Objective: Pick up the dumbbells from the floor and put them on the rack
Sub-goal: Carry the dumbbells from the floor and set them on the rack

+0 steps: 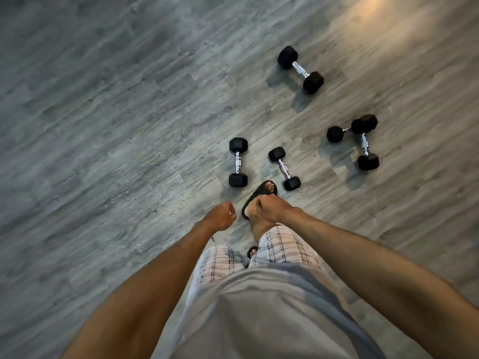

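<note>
Five dumbbells lie on the wooden floor (103, 130). From the sandal (261, 189), the left dumbbell (238, 162) is at 11 o'clock and the near dumbbell (284, 168) at 1 o'clock. The pair of dumbbells (365, 143), heads together, is at 2 o'clock, and the far dumbbell (300, 69) is farther off at 1 o'clock. The left grip (220, 216) and the right grip (264, 208) hang loosely curled and hold nothing.
</note>
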